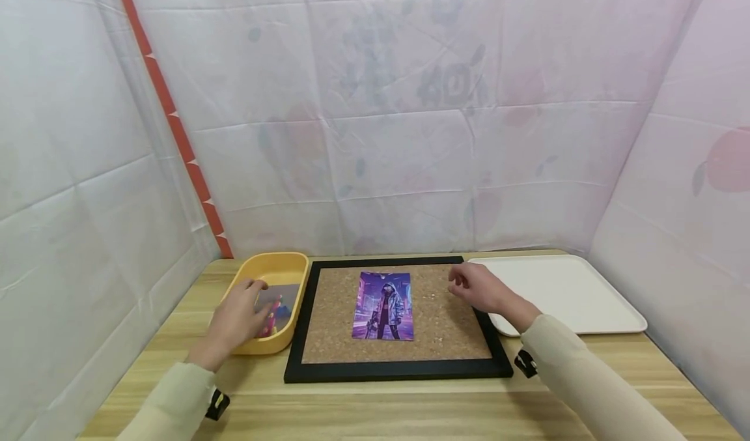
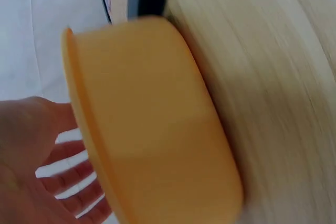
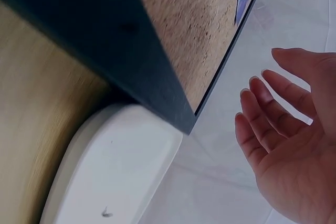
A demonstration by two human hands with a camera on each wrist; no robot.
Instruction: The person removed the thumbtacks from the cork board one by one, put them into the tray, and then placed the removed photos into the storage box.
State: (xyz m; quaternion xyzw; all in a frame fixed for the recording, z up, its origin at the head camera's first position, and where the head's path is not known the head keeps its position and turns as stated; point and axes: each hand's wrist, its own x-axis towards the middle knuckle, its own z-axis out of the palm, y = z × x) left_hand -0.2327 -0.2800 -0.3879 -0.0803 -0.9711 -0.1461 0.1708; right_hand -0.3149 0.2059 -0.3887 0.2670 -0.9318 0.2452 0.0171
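Observation:
My left hand (image 1: 237, 317) reaches over the yellow bin (image 1: 275, 260), fingers spread and slightly bent. Inside that bin lies a picture card (image 1: 287, 298), grey with pink and blue, right beside the thumb and fingers. In the left wrist view the fingertips pass behind the bin's rim and are hidden. My right hand (image 1: 477, 286) hovers over the right side of the cork board (image 1: 451, 337), its fingers loosely bent with nothing between them. A purple picture card (image 1: 383, 307) of a hooded figure lies upright on the cork, a small pale spot at its top edge.
The board has a black frame (image 1: 398, 369). On its right stands a white tray (image 1: 556, 291), close to the frame, with a small dark mark (image 3: 106, 213) on it. Small pale specks (image 1: 432, 296) dot the cork. White sheets (image 1: 398, 135) hang behind the wooden table (image 1: 363, 415).

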